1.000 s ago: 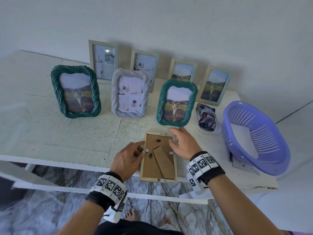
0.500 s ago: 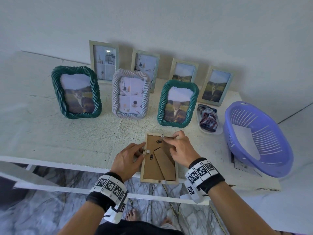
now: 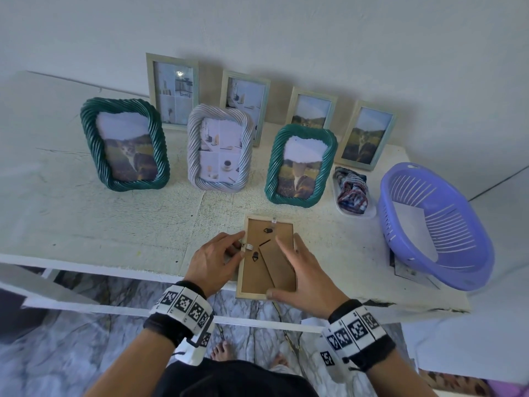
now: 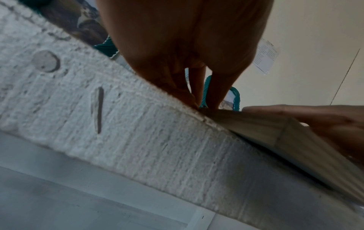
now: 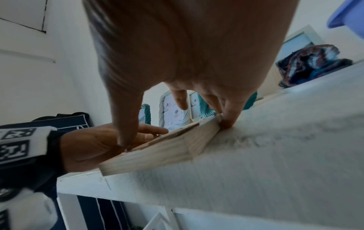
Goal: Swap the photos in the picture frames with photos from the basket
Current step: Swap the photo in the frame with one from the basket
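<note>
Wooden frame (image 3: 267,257) face-down at tabletop (image 3: 114,224) front edge, overhanging. Left hand (image 3: 213,263) pinches side clip; right hand (image 3: 303,270) spread, thumb bracing. Risk: prying tips frame off edge

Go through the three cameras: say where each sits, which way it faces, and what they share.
Head: above, facing down at the face-down wooden frame; both forearms, left hand, right hand.
Left wrist: below the palm, facing along the fingers, level with the table.
Right wrist: below the palm, facing forward; left hand opposite.
Shared: the wooden frame, in all three.
</note>
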Available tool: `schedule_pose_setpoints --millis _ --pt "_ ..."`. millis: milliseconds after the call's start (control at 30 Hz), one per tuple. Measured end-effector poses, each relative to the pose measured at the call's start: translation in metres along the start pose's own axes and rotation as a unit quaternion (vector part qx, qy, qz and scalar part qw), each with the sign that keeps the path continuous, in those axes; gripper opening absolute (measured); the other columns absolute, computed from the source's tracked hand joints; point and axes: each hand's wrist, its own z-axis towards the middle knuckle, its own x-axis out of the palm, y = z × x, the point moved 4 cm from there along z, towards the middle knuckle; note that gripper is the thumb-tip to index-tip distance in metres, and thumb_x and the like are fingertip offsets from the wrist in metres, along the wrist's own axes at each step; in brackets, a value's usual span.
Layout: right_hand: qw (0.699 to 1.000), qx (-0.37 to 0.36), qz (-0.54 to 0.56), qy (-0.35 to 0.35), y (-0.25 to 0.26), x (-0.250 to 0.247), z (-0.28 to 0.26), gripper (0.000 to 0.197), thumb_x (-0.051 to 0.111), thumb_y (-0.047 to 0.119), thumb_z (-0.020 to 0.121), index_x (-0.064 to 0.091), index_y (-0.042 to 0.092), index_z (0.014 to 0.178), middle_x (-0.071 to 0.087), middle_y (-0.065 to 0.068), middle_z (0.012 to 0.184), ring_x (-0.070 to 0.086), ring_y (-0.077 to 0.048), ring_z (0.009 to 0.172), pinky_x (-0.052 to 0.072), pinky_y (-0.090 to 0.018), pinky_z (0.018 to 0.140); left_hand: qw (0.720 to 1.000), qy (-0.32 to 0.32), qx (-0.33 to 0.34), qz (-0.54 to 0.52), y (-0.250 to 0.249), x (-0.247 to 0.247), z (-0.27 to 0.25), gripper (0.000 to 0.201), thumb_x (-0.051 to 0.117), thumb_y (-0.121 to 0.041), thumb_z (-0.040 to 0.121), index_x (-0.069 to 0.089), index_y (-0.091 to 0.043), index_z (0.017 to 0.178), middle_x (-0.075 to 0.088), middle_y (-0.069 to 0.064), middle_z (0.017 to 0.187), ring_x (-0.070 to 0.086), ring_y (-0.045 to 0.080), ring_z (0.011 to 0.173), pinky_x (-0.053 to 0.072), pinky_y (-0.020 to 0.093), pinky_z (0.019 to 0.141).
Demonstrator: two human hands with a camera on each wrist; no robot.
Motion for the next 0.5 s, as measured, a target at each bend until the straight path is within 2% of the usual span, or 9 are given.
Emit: schedule_pose_setpoints --millis 67,167,233,500 --pt "1.0 -0.014 0.008 0.003 -0.005 0.006 -0.008 0.104 0.072 0.057 0.077 -0.003 0.05 0.149 -0.02 0.005 0.16 -0.004 -0.014 0.148 0.019 -0.041 0.119 1.0 -0.001 0.004 -0.005 -0.001 0.0 0.0 0.042 0.066 -0.021 0.091 0.059 -0.02 0.132 0.062 -0.009 0.098 0.06 0.007 0.083 0.054 0.028 0.077" --pt "1.0 -0.026 0.012 -0.008 -0.014 0.007 -0.011 0.092 0.071 0.058 0.076 0.019 0.041 0.15 -0.017 0.013 0.158 -0.001 -0.006 0.147 0.017 -0.034 0.119 1.0 0.001 0.006 -0.004 -0.001 -0.001 0.001 0.042 0.066 -0.021 0.091 0.059 -0.019 0.132 0.063 -0.007 0.099 0.062 0.009 0.084 0.055 0.032 0.077" --pt "0.999 -0.037 0.024 -0.026 -0.019 0.007 -0.01 0.087 0.069 0.061 0.074 0.028 0.038 0.148 -0.013 0.014 0.158 0.002 -0.006 0.146 0.017 -0.033 0.118 1.0 0.005 0.005 -0.002 0.0 -0.001 0.001 0.042 0.066 -0.021 0.091 0.058 -0.019 0.133 0.063 -0.007 0.099 0.062 0.009 0.084 0.055 0.033 0.078" --pt "0.996 -0.053 0.046 -0.054 -0.025 0.008 -0.005 0.089 0.053 0.082 0.068 0.038 0.039 0.145 -0.007 0.019 0.157 0.002 -0.006 0.143 0.013 -0.029 0.112 1.0 0.002 -0.003 0.006 -0.002 -0.002 0.003 0.041 0.065 -0.021 0.091 0.059 -0.019 0.132 0.062 -0.006 0.101 0.061 0.011 0.085 0.054 0.034 0.078"
